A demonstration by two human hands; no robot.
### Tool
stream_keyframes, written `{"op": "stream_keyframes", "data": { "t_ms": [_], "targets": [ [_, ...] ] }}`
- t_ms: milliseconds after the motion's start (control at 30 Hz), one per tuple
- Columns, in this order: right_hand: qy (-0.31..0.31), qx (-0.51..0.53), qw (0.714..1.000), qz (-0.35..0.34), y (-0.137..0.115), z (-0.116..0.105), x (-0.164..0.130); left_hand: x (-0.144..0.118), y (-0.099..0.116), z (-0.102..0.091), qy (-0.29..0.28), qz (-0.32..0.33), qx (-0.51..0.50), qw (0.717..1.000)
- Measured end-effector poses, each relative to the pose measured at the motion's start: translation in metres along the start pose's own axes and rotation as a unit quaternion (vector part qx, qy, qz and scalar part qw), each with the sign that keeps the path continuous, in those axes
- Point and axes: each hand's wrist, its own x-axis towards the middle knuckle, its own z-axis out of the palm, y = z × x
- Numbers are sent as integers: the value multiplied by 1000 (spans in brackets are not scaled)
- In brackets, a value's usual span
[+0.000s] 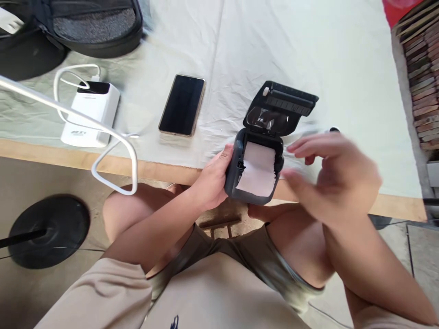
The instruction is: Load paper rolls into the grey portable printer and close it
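Note:
A small black portable receipt printer (231,176) is tilted at the table's front edge, its hinged lid (291,103) swung up. Inside its bay lies white paper (259,169) with a jagged edge. My left hand (214,178) grips the printer's left side, thumb along the casing. To the right, my right hand (338,173) is raised with its fingers apart, slightly blurred and holding nothing. Its thumb and index tips are close to the printer's right side; whether they touch it I cannot tell. A small dark-and-white item (334,130) is mostly hidden behind that hand.
On the cloth-covered table (356,91) lies a phone (181,105), left of the printer. Further left are a white power bank (91,114) and a looping white cable (132,157). An opened black case (99,27) occupies the back left. Stacked bricks (425,87) stand beyond the right edge.

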Motion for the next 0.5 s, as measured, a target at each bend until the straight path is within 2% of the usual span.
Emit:
{"op": "stream_keyframes", "data": {
  "t_ms": [67, 133, 233, 500],
  "targets": [
    [-119, -72, 986, -90, -9, -6, -9, 0, 0, 0, -6, 4, -12, 1000],
    [-187, -130, 964, -135, -16, -8, -17, 0, 1, 1, -4, 3, -26, 1000],
    [-195, -163, 957, -138, -18, -4, -24, 0, 3, 3, 12, -19, -44, 999],
    [-137, -173, 951, -218, -6, 7, -33, 0, 7, 7, 14, -42, -65, 997]
  ]
}}
